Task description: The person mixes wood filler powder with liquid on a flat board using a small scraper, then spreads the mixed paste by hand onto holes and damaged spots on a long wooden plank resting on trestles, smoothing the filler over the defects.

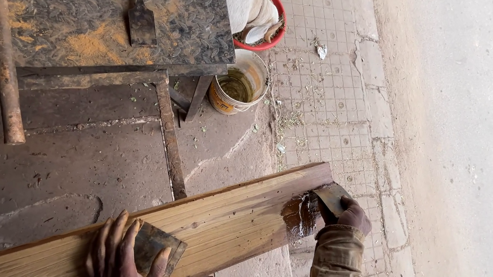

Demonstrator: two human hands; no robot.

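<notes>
Left hand [122, 262] pressing a flat scraper [155, 248] onto slanted wooden plank [206, 224], steadying it; right hand [353, 216], grip clamped on second scraper [331, 197], spreading dark filler [300, 216] near plank's end.

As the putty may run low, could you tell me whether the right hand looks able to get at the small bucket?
Probably yes: the right hand is at the plank's end, with bare floor up to the bucket.

Slanted plank [205, 231], wet brown patch [300, 216]
</notes>
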